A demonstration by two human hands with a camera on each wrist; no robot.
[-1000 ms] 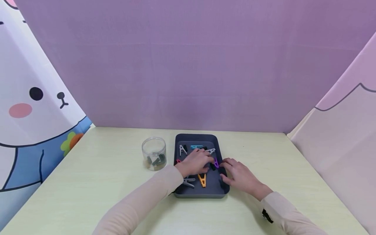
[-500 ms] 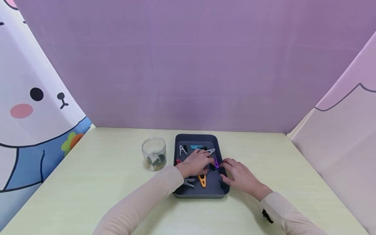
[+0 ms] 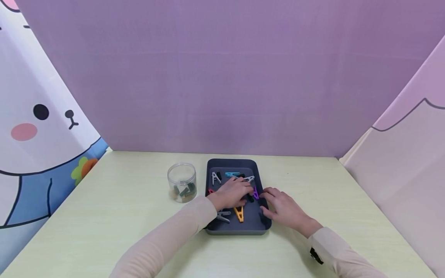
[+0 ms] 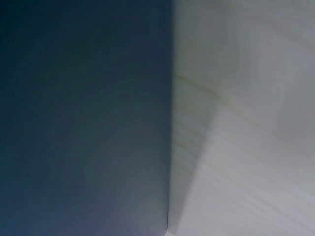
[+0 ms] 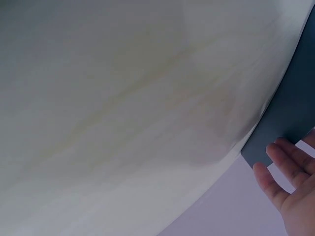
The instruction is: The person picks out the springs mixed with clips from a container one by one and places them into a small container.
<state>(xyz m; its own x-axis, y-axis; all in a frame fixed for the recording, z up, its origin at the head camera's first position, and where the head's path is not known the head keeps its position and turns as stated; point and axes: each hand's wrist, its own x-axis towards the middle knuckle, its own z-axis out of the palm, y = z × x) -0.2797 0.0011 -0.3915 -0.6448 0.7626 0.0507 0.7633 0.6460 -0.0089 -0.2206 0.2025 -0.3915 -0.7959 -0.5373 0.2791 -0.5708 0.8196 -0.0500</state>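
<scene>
In the head view my left hand reaches over the dark grey tray, fingertips bent down at its right side. Close beside them lie a purple clip and a small black piece; I cannot tell whether the fingers hold anything. My right hand rests at the tray's right wall, and the right wrist view shows its fingertips against the outside of the tray. Around the left hand lie a yellow clip, a grey clip, a blue clip and white clips.
A clear round jar with several small dark and pale pieces inside stands left of the tray on the pale table. A red clip shows partly behind the left wrist. A purple cloth hangs behind the table.
The purple clip and the small black piece beside the left fingertips have shifted very slightly. Both hands and the tray stay in nearly the same place.
</scene>
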